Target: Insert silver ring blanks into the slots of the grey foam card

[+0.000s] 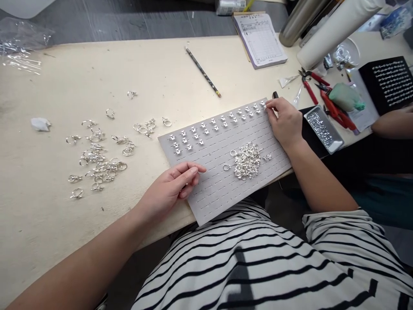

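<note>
A grey slotted display board point(222, 189) lies tilted across the table's front edge. Silver rings with small decorated tops point(213, 122) stand in its upper slots. My right hand point(285, 122) pinches a ring point(263, 105) at the board's far right corner, at the end of the top row. Over the board's left side is my left hand point(177, 181), index finger stretched out and thumb against it. Its other fingers curl in, and what they hold, if anything, is hidden. A pile of loose rings point(248, 161) sits on the board between my hands.
More loose rings point(100, 165) are scattered on the table point(135, 73) at left. A pencil point(203, 71) and notepad point(261, 41) lie beyond the board. Red-handled pliers point(309, 88), a tray of small silver pieces point(324, 129) and another person's arm point(393, 125) are at right.
</note>
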`<state>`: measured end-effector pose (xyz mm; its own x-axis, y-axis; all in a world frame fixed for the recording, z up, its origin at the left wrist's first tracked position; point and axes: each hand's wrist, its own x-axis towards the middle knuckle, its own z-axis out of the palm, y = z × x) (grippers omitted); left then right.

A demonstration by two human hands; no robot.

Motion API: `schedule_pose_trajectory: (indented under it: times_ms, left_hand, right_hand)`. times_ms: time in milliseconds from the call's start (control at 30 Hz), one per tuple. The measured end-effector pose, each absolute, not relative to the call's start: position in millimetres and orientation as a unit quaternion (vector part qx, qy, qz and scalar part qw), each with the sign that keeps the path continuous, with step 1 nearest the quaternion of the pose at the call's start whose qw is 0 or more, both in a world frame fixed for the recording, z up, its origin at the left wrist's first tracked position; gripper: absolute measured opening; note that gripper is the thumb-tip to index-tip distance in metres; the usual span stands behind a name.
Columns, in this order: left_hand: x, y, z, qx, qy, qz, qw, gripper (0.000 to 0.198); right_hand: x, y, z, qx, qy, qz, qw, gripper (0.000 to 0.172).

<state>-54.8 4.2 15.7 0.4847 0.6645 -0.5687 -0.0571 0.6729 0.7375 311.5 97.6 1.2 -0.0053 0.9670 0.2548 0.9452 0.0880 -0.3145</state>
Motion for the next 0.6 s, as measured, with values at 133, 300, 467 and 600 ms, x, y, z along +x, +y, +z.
schedule_pose_trajectory:
  times_ms: [133,300,467,600]
  left_hand:
    - [-54.2,4.5,16.3,0.335,0.456,0.225,0.793,0.026]
    - [-53.8,4.8,18.5,0.334,0.458,0.222,0.793,0.025]
    - [-54.5,5.1,17.6,0.332,0.455,0.222,0.796,0.025]
    - [-54.9,4.6,15.6,0.331,0.452,0.223,0.798,0.025]
  right_hand:
    - [311.9,105.0,2.5,-0.675,-0.724,-0.032,0.139,0.019]
    - [315.4,112.9,-1.3,-0.683,-0.721,-0.059,0.104,0.019]
    - [317.1,107.4,1.4,-0.673,-0.733,-0.051,0.087,0.024]
    - [317.3,99.0,5.5,-0.664,-0.741,-0.022,0.095,0.024]
